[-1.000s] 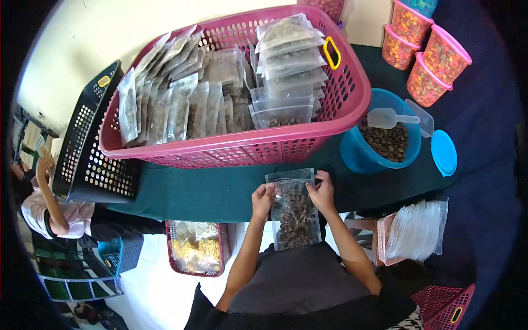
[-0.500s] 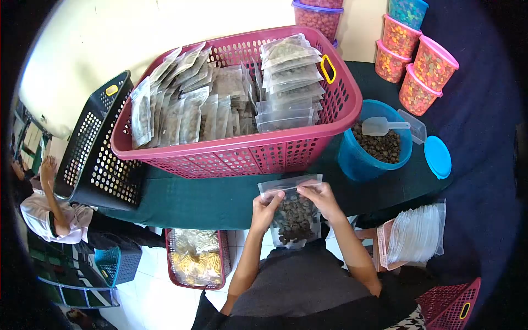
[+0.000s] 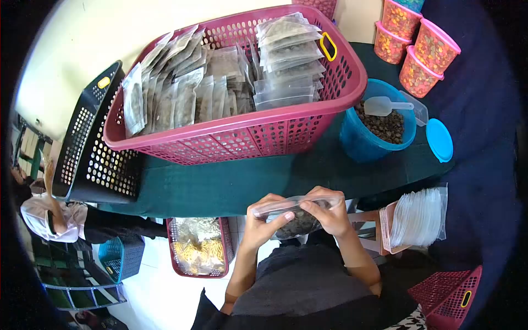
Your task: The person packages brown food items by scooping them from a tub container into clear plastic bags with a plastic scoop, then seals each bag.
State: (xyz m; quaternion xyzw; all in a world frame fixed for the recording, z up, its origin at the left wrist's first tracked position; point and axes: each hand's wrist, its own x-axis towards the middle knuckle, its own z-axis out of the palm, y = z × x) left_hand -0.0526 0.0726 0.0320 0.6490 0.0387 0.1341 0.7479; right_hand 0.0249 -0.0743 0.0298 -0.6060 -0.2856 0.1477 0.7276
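Note:
A clear plastic pouch (image 3: 300, 224) with dark brown pieces in it is held up in front of my body, its top edge toward me. My left hand (image 3: 263, 224) grips its left side, thumb on the front and fingers behind. On the right side my right hand (image 3: 330, 215) grips it the same way, thumb pressed near the upper edge. Just beyond the hands is the table's green cloth (image 3: 236, 190). A blue bucket (image 3: 355, 140) of similar brown pieces stands to the right, with a clear scoop (image 3: 379, 106) lying on top of them.
A large pink basket (image 3: 220, 137) holds rows of filled pouches; a black basket (image 3: 104, 165) leans left. A blue lid (image 3: 439, 140) and pink-lidded tubs (image 3: 421, 71) are at right. Flat bags (image 3: 418, 217) fill a low box. A person (image 3: 49, 217) is at far left.
The pouch has tipped from hanging flat to tilted, so its top edge faces me more. My hands have closed further around its sides. The camera view has shifted slightly downward.

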